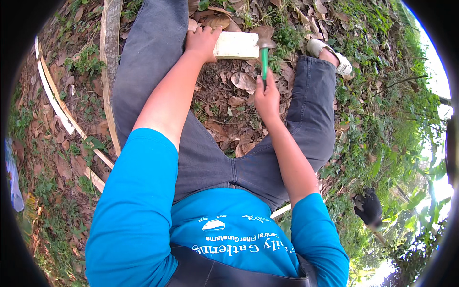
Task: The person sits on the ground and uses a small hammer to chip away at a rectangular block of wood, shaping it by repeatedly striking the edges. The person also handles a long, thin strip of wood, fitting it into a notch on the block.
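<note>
While the left grip point(202, 44) was clamped over the left end of a pale wooden block point(236, 46), the right grip point(267, 97) was wrapped round the green handle of a hammer point(265, 63). My guess is the left one was there to stop the block sliding, and it sat well away from the metal, so pretty sensible for the fingers.

The hammer's head was right at the block's right end; couldn't tell if the two actually touched. Its handle pointed back toward the person, which probably just suited the arm.

The block itself was between the two spread legs in dark trousers point(313, 110), closer to the left one, likely so both arms could reach it. No idea what was propping it up underneath. Dry leaves point(244, 82) lay nearer the person than the block, and a long wooden strip point(110, 62) ran off to its left.
</note>
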Tool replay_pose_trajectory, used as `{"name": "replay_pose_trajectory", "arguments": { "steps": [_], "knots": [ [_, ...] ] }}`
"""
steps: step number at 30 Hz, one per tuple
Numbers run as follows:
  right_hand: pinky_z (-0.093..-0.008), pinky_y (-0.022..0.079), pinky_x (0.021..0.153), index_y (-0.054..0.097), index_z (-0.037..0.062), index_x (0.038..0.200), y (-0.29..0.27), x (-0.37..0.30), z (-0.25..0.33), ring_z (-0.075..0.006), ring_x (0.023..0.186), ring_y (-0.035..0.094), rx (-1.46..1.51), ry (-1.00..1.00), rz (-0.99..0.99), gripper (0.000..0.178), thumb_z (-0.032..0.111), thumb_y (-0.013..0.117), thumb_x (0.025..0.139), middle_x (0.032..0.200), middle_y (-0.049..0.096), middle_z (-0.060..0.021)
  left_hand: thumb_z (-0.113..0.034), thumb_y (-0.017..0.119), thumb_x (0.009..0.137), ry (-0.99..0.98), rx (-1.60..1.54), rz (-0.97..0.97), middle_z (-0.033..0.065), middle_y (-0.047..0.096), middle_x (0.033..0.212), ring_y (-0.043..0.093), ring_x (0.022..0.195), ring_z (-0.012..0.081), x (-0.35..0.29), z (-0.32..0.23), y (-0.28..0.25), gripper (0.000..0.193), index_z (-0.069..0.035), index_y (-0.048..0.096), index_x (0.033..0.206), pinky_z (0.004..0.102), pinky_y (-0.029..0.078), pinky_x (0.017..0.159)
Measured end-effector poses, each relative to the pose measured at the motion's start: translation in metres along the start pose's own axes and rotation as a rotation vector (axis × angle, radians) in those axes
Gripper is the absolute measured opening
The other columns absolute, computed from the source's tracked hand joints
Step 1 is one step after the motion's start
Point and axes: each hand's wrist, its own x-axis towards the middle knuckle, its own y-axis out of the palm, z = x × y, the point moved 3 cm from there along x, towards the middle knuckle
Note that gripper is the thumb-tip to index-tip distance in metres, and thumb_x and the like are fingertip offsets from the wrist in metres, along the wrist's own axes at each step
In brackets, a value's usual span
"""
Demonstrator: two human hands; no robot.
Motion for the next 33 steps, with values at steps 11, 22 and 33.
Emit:
{"name": "replay_pose_trajectory", "arguments": {
  "steps": [11,22,33],
  "knots": [
    [-0.0248,0.043,0.072,0.036,0.0051,0.154,-0.024,-0.009,0.08,-0.0105,0.081,0.053,0.662,0.088,-0.209,0.048,0.013,0.047,0.108,0.106,0.058,-0.0092,-0.034,0.09,0.065,0.007,0.031,0.086,0.0081,0.05,0.139,0.046,0.133,0.0299,-0.004,0.006,0.005,0.107,-0.018,0.033,0.154,0.0549,0.04,0.108],
    [-0.019,0.03,0.05,0.035,0.0096,0.156,-0.053,0.011,0.116,-0.0014,0.055,0.036,0.72,0.057,-0.23,0.048,0.011,0.045,0.109,0.078,0.048,0.0018,-0.037,0.09,0.06,0.074,0.023,0.147,0.0126,0.051,0.135,0.048,0.129,0.0307,0.018,0.009,0.003,0.1,-0.012,0.041,0.143,0.0528,0.039,0.106],
    [-0.0287,0.05,0.089,0.046,0.0055,0.151,-0.027,0.024,0.04,-0.0157,0.095,0.063,0.022,-0.061,-0.079,0.048,0.01,0.055,0.104,0.11,0.067,-0.0079,-0.033,0.091,0.057,0.07,0.076,0.1,0.0145,0.051,0.131,0.048,0.127,0.0324,0.025,0.006,-0.001,0.098,-0.011,0.041,0.138,0.0505,0.042,0.103]
  ]
}}
